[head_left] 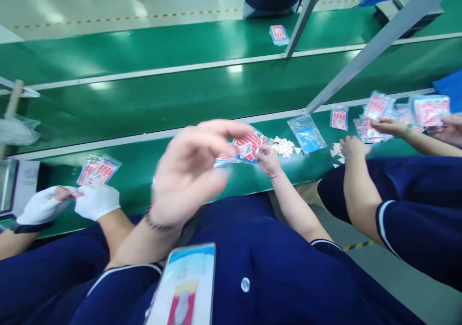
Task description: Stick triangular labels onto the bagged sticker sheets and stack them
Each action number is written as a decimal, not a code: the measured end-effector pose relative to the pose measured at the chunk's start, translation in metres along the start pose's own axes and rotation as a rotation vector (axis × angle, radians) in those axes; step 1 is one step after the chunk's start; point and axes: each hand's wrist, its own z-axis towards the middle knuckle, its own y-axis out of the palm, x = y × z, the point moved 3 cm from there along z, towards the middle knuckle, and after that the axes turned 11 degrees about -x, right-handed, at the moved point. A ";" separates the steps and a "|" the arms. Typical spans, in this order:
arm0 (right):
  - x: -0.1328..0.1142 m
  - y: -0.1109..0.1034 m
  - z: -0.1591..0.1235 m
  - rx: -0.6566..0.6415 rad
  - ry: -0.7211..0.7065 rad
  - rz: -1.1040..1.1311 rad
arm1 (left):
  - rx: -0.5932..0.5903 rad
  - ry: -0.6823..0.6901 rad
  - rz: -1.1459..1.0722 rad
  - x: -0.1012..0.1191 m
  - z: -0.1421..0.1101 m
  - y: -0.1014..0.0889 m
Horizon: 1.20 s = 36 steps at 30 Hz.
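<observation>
My left hand (197,171) is raised close to the camera, blurred by motion. Its fingers curve, the thumb stands apart from them, and nothing shows between them. Lower down at the bench, my right hand (269,161) pinches the right edge of a clear plastic bag with red-and-white printed cards (249,144). My raised fingers cover part of that bag's left side. More bagged material (224,160) lies just left of it, partly hidden. A pile of small white triangular pieces (284,147) is scattered right beside my right hand.
A clear bag with a blue sheet (306,135) and a printed packet (338,118) lie to the right. Co-workers' hands (355,147) handle packets there. On the left, white-gloved hands (97,201) work near printed bags (98,169). A metal post (361,58) slants over the green bench (144,173).
</observation>
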 end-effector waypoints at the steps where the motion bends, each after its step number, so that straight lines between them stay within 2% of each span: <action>1: -0.002 0.002 0.000 0.016 -0.019 0.022 | 0.011 -0.031 0.009 -0.020 0.007 0.012; 3: -0.006 0.006 -0.001 0.041 -0.045 0.025 | -0.015 -0.142 0.011 -0.070 0.015 0.029; 5: -0.012 0.011 -0.001 0.026 -0.050 -0.051 | -0.105 -0.260 -0.062 -0.115 0.015 0.042; 6: -0.015 0.014 -0.002 -0.003 -0.050 -0.114 | -0.131 -0.301 -0.113 -0.132 0.013 0.045; 8: -0.023 0.021 -0.001 -0.099 -0.047 -0.260 | -0.117 -0.341 -0.179 -0.151 0.007 0.049; 11: -0.032 0.030 -0.001 -0.225 -0.033 -0.414 | -0.080 -0.369 -0.192 -0.158 0.003 0.048; 13: -0.035 0.033 0.000 -0.247 -0.033 -0.428 | -0.097 -0.368 -0.222 -0.157 0.003 0.048; 17: -0.032 0.037 0.002 -0.251 -0.033 -0.386 | -0.087 -0.376 -0.296 -0.159 0.002 0.048; 22: -0.017 0.038 0.006 -0.219 0.000 -0.495 | 0.024 -0.429 -0.278 -0.168 0.001 0.050; 27: -0.010 0.037 0.005 -0.162 -0.036 -0.700 | 0.103 -0.531 -0.445 -0.188 -0.005 0.056; 31: 0.000 0.037 0.004 -0.205 -0.021 -0.730 | 0.163 -0.601 -0.567 -0.212 -0.019 0.059; 33: 0.008 0.028 0.006 -0.206 -0.015 -0.602 | 0.252 -0.690 -0.675 -0.231 -0.032 0.053; 34: 0.012 0.019 0.009 -0.164 0.021 -0.523 | 0.308 -0.737 -0.718 -0.241 -0.040 0.047; 36: 0.022 -0.012 0.016 0.040 0.170 -0.462 | 0.420 -0.807 -0.752 -0.261 -0.059 0.028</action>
